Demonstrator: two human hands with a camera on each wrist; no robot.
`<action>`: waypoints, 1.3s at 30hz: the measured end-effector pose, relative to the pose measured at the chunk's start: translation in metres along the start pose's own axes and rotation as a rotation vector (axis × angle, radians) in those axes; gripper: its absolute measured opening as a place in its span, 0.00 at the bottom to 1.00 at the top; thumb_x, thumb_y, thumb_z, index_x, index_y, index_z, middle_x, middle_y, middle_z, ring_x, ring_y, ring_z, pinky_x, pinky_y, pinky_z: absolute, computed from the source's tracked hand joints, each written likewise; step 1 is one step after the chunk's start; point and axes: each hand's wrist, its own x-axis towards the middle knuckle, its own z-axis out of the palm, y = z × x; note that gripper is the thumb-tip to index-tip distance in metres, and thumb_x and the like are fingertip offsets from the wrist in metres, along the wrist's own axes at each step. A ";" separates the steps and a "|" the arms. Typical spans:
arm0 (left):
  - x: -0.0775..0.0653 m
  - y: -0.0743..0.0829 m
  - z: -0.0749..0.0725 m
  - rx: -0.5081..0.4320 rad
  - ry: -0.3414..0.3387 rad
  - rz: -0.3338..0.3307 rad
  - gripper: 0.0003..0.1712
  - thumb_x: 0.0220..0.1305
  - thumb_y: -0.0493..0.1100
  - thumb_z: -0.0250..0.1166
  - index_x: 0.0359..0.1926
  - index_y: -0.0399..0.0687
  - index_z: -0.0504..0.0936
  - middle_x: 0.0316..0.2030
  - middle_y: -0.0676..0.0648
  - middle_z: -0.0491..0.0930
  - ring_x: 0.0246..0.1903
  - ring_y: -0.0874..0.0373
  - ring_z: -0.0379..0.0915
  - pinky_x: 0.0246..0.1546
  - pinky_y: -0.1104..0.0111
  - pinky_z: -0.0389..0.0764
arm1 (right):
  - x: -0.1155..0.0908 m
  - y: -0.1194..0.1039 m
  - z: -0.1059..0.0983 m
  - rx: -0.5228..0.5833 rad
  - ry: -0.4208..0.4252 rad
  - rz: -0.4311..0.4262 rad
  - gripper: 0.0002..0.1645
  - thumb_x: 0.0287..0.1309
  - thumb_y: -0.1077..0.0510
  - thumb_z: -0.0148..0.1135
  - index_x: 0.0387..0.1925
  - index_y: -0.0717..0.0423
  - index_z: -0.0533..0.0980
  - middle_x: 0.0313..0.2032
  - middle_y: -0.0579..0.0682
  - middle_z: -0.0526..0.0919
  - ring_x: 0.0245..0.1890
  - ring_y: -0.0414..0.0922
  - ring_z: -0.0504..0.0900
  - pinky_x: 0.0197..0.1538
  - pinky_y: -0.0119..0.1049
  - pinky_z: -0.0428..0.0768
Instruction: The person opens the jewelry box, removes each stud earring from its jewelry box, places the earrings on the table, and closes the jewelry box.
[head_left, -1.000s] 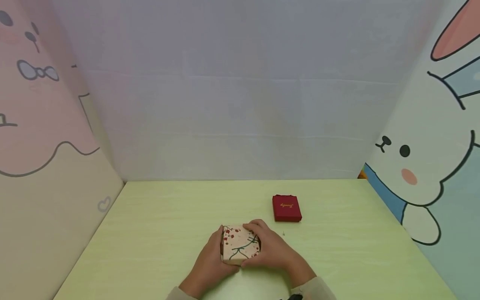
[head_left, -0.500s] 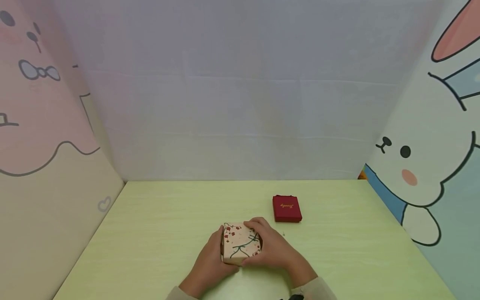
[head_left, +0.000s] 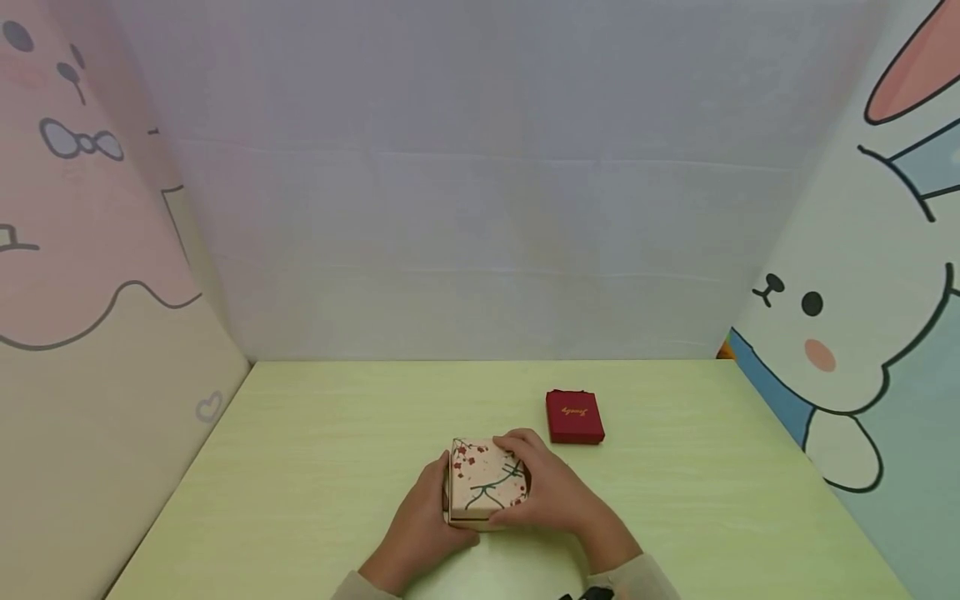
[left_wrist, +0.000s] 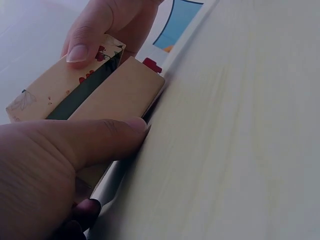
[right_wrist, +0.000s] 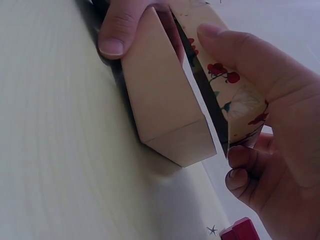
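A cream cardboard box stands near the front of the table, its lid (head_left: 487, 473) printed with red blossoms and green lines. The right hand (head_left: 558, 492) grips this lid between thumb and fingers. The left hand (head_left: 427, 518) holds the plain tan base (right_wrist: 162, 100), its thumb against the side in both wrist views. A gap separates the lid's edge from the base, and a dark green strip (left_wrist: 82, 95) shows between them in the left wrist view. The lid sits tilted over the base. What lies inside the box is hidden.
A small red box (head_left: 575, 417) with gold lettering lies behind and to the right of the hands. The pale yellow-green table (head_left: 322, 450) is bounded by a white back wall and cartoon-printed side panels.
The right hand has raised the lid slightly and shifted it away and to the right, so a gap now shows at the front. The left hand has stayed almost still.
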 end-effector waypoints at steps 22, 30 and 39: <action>0.000 -0.003 0.000 0.002 -0.018 0.011 0.77 0.36 0.52 0.86 0.81 0.37 0.49 0.72 0.39 0.63 0.68 0.45 0.65 0.66 0.47 0.68 | 0.000 -0.001 0.003 0.029 -0.031 0.021 0.63 0.39 0.29 0.81 0.75 0.46 0.66 0.68 0.39 0.65 0.62 0.43 0.70 0.65 0.52 0.72; 0.002 -0.003 0.002 -0.006 -0.028 -0.004 0.76 0.36 0.51 0.86 0.81 0.40 0.49 0.71 0.40 0.64 0.67 0.46 0.65 0.66 0.47 0.67 | -0.001 -0.001 0.002 0.024 -0.032 0.045 0.63 0.41 0.29 0.81 0.75 0.45 0.65 0.69 0.41 0.64 0.63 0.44 0.70 0.65 0.54 0.72; -0.001 -0.001 0.000 -0.009 -0.017 0.018 0.76 0.36 0.50 0.86 0.81 0.42 0.49 0.70 0.41 0.66 0.66 0.47 0.67 0.65 0.46 0.69 | 0.000 -0.003 0.001 0.024 -0.035 0.037 0.64 0.41 0.28 0.80 0.76 0.46 0.64 0.69 0.41 0.64 0.64 0.44 0.69 0.66 0.53 0.71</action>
